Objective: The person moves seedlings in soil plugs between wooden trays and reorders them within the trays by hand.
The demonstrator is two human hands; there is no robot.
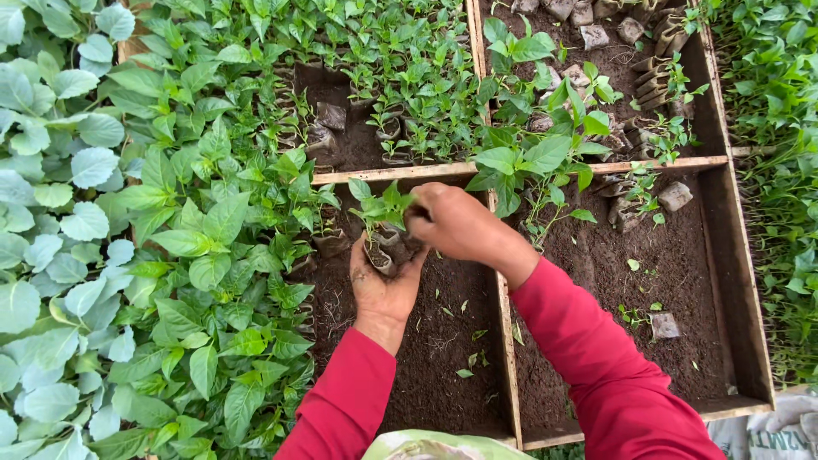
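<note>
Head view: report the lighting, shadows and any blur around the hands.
Head view: soft, even daylight, no glare; faint shadow under the left hand and right hand on the dark soil; the seedling pot is sharp; frame edges look slightly curved.

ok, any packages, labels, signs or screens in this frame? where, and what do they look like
Sack: bottom right corner beyond the wooden frame, whitish woven, dark printing, partly cut off.
Bag: bottom edge centre between the red sleeves, pale green-white, crumpled, mostly out of frame.
Seedling pot: small dark soil-filled wrap, unlabelled, between left hand and right hand.
No signs or screens.

Pale cabbage seedlings (51,213) crowd beside wooden soil-filled trays (511,341).
</note>
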